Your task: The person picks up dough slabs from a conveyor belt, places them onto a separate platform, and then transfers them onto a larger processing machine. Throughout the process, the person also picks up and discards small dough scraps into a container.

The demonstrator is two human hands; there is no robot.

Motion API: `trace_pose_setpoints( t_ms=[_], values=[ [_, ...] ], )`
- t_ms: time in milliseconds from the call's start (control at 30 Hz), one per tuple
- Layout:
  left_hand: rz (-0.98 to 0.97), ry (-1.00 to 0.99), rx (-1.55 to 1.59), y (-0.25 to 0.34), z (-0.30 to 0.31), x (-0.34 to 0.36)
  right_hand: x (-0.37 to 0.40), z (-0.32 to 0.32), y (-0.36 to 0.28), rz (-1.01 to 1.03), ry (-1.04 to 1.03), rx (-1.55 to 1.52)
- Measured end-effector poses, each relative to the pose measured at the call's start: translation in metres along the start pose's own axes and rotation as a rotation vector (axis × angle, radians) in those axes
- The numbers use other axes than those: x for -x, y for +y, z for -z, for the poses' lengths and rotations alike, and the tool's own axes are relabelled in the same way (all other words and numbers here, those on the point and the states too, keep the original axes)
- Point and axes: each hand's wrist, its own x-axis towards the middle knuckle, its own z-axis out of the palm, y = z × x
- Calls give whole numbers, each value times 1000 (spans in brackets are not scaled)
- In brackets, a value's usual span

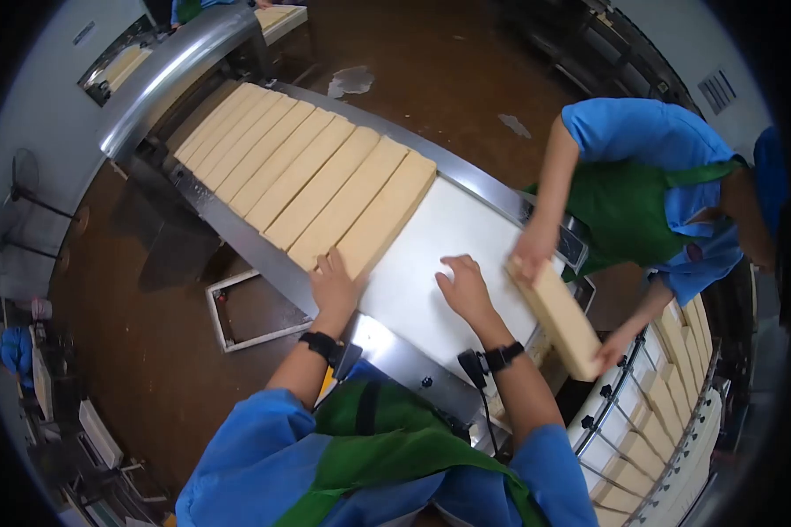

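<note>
Long pale-yellow blocks (301, 180), perhaps dough or cake, lie side by side in a row on a white conveyor belt (448, 215). My left hand (332, 285) rests its outstretched fingers against the near end of the last block (387, 213) in the row. Above the belt's bare part, my right hand (467, 290) is open, fingers apart, touching no block. To the right, a co-worker holds another pale block (558, 323) by its two ends, tilted and clear of the belt.
A curved conveyor (646, 430) at the lower right carries several more blocks between rails. The co-worker in a green apron (624, 211) stands at the belt's right side. A rounded metal hood (185, 66) spans the belt's far end. A white frame (255, 338) sits below on the left.
</note>
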Motion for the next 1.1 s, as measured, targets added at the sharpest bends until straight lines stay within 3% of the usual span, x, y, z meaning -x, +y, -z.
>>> trace_pose_setpoints(
  t_ms=[167, 333, 500, 567, 667, 700, 867, 933, 967, 1067, 1100],
  values=[
    [-83, 32, -142, 3, 8, 0, -95, -50, 7, -281, 6, 289],
    [-109, 13, -99, 1, 8, 0, -178, -58, -9, -355, 32, 249],
    [-109, -52, -101, 1, 12, 1, -200, -71, -24, -442, 25, 158],
    [-129, -19, -106, 0, 10, 1, -194, -64, -29, -530, 19, 114],
    [-176, -58, -90, 4, 12, 2, -178, -55, -12, -565, 173, 72],
    [-216, -99, -46, 7, 15, 3, -166, -20, -23, -709, 49, -31],
    [-505, -373, 311, 38, 26, 24, -78, 59, 11, -1085, 90, -21],
    [-544, -503, 478, 53, 21, 38, -38, 57, 56, -1063, 206, 192],
    [-590, -624, 332, 74, 36, 51, -21, 55, 71, -1041, 249, 297],
    [-600, -601, 262, 110, 31, 76, 40, 88, 66, -1242, 414, 27],
    [-667, -543, 323, 117, 25, 84, 65, 87, 72, -1244, 614, -67]
  ],
)
